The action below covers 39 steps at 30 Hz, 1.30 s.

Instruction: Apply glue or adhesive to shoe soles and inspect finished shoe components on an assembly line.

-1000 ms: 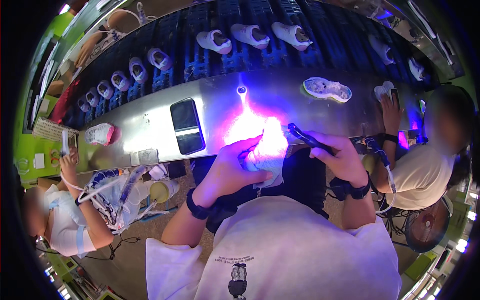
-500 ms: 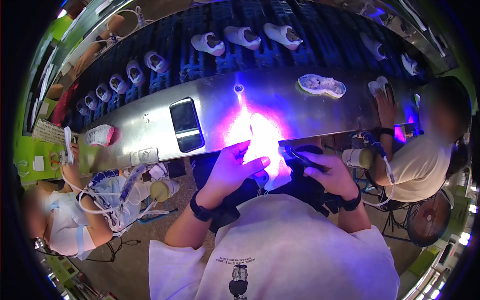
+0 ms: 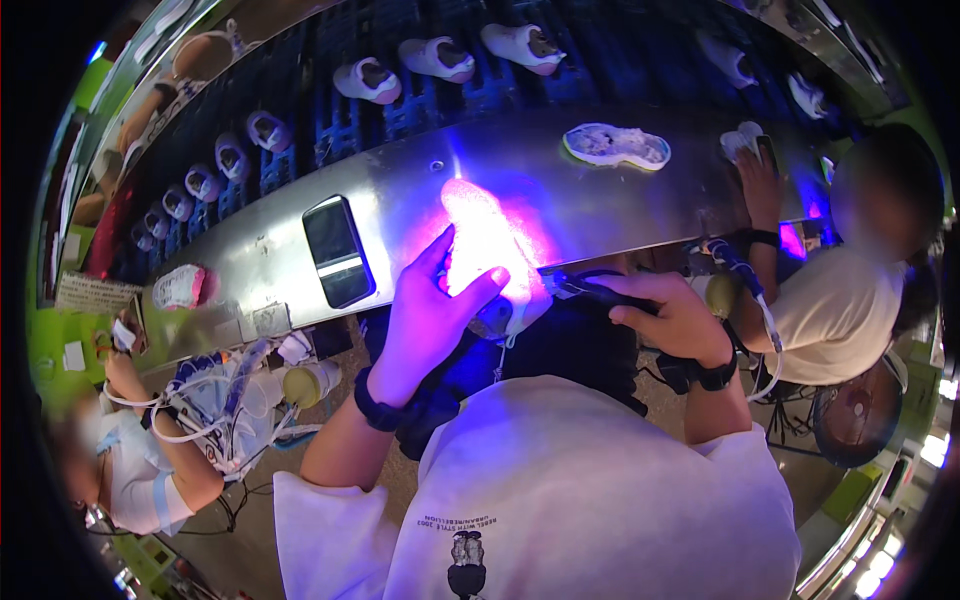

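My left hand [image 3: 432, 305] grips a shoe sole [image 3: 483, 240] by its left side, with the thumb on top. The sole glows white and pink under violet light, so its surface detail is washed out. It lies tilted over the near edge of the metal bench [image 3: 520, 130]. My right hand [image 3: 665, 318] is closed round a black-handled tool [image 3: 615, 292]; the tool's head reaches the sole's near right edge, and glare hides whether they touch. A small dark object with a cord [image 3: 492, 320] hangs below the sole.
A dark phone [image 3: 338, 250] lies left of the sole. Other soles [image 3: 615, 147] rest on the bench. Beyond runs a blue slatted conveyor [image 3: 330, 125] carrying several pale shoes [image 3: 437, 58]. Co-workers sit at left [image 3: 130, 440] and right [image 3: 830, 300], beside pale cylindrical containers [image 3: 318, 383].
The sole has turned and shifted up and left, its full length now showing. My left hand moved left with it; the right hand stays near its edge. The whole view has shifted slightly.
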### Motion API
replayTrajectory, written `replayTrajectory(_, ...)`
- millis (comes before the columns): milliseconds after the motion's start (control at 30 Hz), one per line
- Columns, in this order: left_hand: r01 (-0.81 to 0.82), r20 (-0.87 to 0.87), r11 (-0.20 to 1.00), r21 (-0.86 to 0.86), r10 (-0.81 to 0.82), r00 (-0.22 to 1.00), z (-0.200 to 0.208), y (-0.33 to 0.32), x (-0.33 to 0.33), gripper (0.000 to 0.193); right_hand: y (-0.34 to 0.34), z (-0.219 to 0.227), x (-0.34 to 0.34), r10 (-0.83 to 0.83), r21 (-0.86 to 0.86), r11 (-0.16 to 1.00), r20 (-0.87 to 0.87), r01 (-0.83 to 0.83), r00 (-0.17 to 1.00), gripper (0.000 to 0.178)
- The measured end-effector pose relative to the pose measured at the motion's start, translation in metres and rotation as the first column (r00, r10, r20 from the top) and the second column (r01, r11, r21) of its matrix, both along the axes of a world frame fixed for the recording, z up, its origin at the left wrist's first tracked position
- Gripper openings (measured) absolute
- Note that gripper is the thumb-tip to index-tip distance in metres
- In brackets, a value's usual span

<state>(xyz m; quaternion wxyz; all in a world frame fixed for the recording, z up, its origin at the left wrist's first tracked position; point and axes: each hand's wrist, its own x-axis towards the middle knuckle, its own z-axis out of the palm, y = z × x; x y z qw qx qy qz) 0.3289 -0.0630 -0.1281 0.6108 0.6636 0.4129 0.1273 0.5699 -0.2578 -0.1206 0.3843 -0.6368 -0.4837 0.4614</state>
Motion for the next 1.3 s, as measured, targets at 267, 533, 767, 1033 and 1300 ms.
replayTrajectory(267, -0.092, 0.146, 0.967, -0.236, 0.129, 0.981, 0.001, 0.004, 0.015, 0.048, 0.003, -0.007, -0.009, -0.1, 0.008, 0.995, 0.102, 0.1, 0.99, 0.044)
replayTrajectory(533, -0.248, 0.002, 0.717, -0.651, 0.328, 0.945, 0.006, -0.002, -0.001, 0.047, 0.027, 0.023, -0.011, -0.081, 0.139, 0.99, 0.334, 0.036, 0.939, 0.046)
replayTrajectory(767, -0.204, 0.051, 0.557, -0.805, 0.407, 0.912, 0.009, -0.01, -0.018, 0.05, 0.042, 0.055, -0.014, 0.012, 0.111, 0.99, 0.519, -0.081, 0.855, 0.045)
replayTrajectory(1033, 0.052, 0.193, 0.263, -0.963, 0.547, 0.815, -0.014, -0.019, -0.037, 0.032, 0.05, 0.048, -0.022, 0.052, 0.1, 0.988, 0.512, -0.12, 0.857, 0.048)
replayTrajectory(1300, 0.289, 0.107, -0.207, -0.935, 0.613, 0.783, -0.028, -0.016, -0.042, 0.064, 0.059, 0.027, -0.032, 0.009, 0.115, 0.992, 0.398, -0.059, 0.917, 0.045)
